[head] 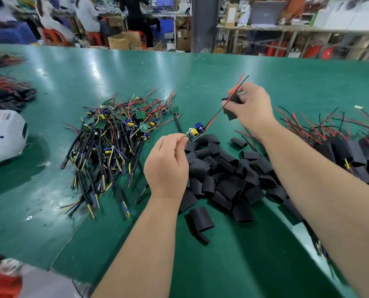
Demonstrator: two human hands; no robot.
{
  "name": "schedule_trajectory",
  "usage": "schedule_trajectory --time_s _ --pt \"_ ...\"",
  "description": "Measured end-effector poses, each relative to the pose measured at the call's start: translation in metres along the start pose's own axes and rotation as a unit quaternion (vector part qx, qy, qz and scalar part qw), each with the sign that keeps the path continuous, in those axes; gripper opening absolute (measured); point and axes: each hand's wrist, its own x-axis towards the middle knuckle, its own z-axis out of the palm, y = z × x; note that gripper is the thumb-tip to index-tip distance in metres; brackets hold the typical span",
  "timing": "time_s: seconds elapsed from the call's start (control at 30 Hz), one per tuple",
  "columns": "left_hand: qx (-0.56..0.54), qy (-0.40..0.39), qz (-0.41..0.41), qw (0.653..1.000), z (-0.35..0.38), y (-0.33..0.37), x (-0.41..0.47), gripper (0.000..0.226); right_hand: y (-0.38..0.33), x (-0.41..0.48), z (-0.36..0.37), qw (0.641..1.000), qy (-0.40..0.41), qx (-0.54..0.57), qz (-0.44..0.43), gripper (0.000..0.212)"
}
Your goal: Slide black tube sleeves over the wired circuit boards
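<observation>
A glossy green tabletop (93, 67) fills the view (ceiling lights glare on it in pale streaks). Beyond its far edge people sit on red stools (54, 36) among cardboard boxes (123, 40) and cluttered benches. The left hand (166, 164) pinches the lead of a circuit board (197, 131), holding it above the tabletop between both hands. The right hand (254, 108), farther off, grips a black tube sleeve (231, 106), with the board's red and black wires (217, 114) running across it. Loose sleeves (226, 177) lie heaped below the hands, a tangle of wired boards (114, 130) to the left and sleeved ones (351, 151) at the right. A white bag (3, 136) sits far left.
</observation>
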Motion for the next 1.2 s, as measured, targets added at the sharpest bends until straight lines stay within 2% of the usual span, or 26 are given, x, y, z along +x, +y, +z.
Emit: schedule_trajectory --time_s 0.13,0.23,0.33,0.43,0.5,0.57,0.7,0.83,0.9,1.03,1.13,1.2 --pt "0.004 -0.001 0.008 1.000 -0.002 -0.001 0.000 0.013 -0.018 -0.043 -0.028 0.998 -0.012 0.059 -0.007 0.012" --pt "0.004 -0.013 0.012 1.000 -0.003 -0.001 0.000 0.014 -0.015 -0.080 -0.033 1.000 -0.023 0.014 0.009 0.016" --pt "-0.010 -0.025 0.023 0.999 -0.004 0.001 -0.002 0.012 -0.007 -0.115 -0.023 0.990 -0.092 -0.100 0.036 0.038" --pt "-0.011 -0.031 0.030 0.999 -0.007 0.002 -0.005 0.011 -0.001 -0.136 -0.013 0.988 -0.102 -0.091 0.071 0.064" --pt "-0.010 -0.028 0.028 0.999 -0.009 0.002 -0.006 0.013 0.001 -0.143 -0.008 0.987 -0.090 -0.111 0.070 0.070" --pt "-0.008 -0.024 0.021 0.999 -0.010 0.001 -0.005 0.014 0.003 -0.147 -0.004 0.986 -0.090 -0.134 0.045 0.059" --pt "-0.008 -0.023 0.014 1.000 -0.010 0.000 -0.005 0.015 0.001 -0.154 -0.006 0.988 -0.085 -0.121 -0.036 0.023" --pt "-0.011 -0.021 0.030 0.999 -0.009 0.000 -0.004 0.014 0.004 -0.158 -0.011 0.979 0.025 -0.145 -0.141 0.017" --pt "-0.010 -0.022 0.032 0.999 -0.009 0.000 -0.004 0.014 0.003 -0.157 -0.015 0.988 0.021 -0.094 -0.123 0.024" --pt "-0.009 -0.023 0.039 0.999 -0.010 -0.001 -0.005 0.012 0.002 -0.157 -0.018 0.996 -0.091 0.011 -0.013 0.046" --pt "-0.011 -0.026 0.045 0.999 -0.011 -0.002 -0.006 0.012 0.002 -0.156 -0.019 0.978 -0.128 0.144 0.077 0.039" --pt "-0.014 -0.029 0.047 0.998 -0.012 -0.001 -0.006 0.014 0.000 -0.155 -0.022 0.949 -0.125 0.256 0.138 0.029"
